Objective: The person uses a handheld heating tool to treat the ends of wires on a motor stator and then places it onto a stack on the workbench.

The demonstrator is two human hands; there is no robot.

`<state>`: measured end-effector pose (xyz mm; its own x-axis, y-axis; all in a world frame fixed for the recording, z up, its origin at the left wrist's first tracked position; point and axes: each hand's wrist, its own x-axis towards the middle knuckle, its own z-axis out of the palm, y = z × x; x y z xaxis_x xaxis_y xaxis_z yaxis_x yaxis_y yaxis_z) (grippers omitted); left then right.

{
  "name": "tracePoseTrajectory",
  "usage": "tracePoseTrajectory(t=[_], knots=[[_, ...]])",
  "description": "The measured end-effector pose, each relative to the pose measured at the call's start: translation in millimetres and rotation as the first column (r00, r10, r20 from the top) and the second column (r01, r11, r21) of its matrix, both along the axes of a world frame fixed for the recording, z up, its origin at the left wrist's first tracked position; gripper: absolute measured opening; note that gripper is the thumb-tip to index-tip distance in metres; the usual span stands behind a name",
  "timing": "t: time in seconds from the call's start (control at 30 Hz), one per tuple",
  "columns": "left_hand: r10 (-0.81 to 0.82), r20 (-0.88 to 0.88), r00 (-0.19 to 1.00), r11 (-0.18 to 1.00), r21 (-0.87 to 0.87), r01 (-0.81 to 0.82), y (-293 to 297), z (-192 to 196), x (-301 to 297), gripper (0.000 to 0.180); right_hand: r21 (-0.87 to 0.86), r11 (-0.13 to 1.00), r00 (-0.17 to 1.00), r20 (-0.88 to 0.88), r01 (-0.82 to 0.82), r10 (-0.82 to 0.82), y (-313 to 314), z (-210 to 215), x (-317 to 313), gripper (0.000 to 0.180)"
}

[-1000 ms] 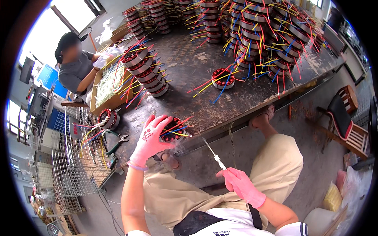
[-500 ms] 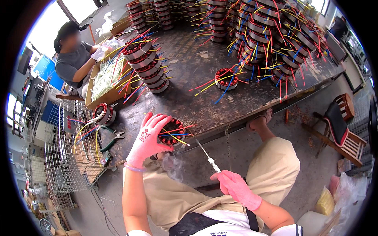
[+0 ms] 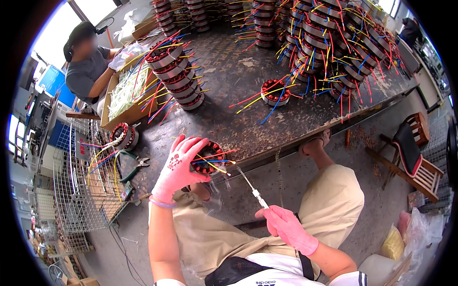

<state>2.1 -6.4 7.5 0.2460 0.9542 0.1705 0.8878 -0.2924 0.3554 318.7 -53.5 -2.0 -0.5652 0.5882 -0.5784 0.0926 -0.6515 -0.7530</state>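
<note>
Right hand: our right hand (image 3: 285, 225), nearest to us in a pink glove, is curled tight round the handle of a thin tool (image 3: 254, 189); it has risen a little since a second ago, and the tip now sits right at the wires.
Tool: its fine point reaches up and left to the stator (image 3: 208, 158); whether it touches a wire or only nears one we cannot make out.
Left hand: our left hand (image 3: 177, 168), also gloved pink, clamps the stator at the near table edge, fingers spread over its left side; its grip looks the same as before.
Stator: a round copper-wound core with red, yellow and blue leads, resting on the near edge of the table (image 3: 238, 114), just above our knees.
Meaning: we judge that the work on the leads is about to start or has just started, since only the tool has closed in.
Hidden: the stator's left half is under our palm; the tool's tip is too fine to read.
Left side: pliers (image 3: 134, 167) lie on the table's left, a wire basket (image 3: 76, 190) beyond the edge.
Middle: a lone stator (image 3: 275, 91) with long leads lies mid-table.
Far: stacks (image 3: 179, 76) of wound cores stand left and right; a co-worker (image 3: 88, 66) sits far left, hands hidden by a carton.
</note>
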Motion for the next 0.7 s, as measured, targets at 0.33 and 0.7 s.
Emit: tracePoseTrajectory(t=[0.33,0.7], knots=[[-0.01,0.008,1.0,1.0,-0.006,0.01,1,-4,-3,0.095,0.054,0.998,0.999,0.017,-0.039,0.038,-2,-11,2,0.034],[0.01,0.027,1.0,1.0,-0.025,-0.01,1,-1,0,0.096,-0.007,1.0,1.0,-0.01,-0.004,0.004,-2,-8,1,0.03]])
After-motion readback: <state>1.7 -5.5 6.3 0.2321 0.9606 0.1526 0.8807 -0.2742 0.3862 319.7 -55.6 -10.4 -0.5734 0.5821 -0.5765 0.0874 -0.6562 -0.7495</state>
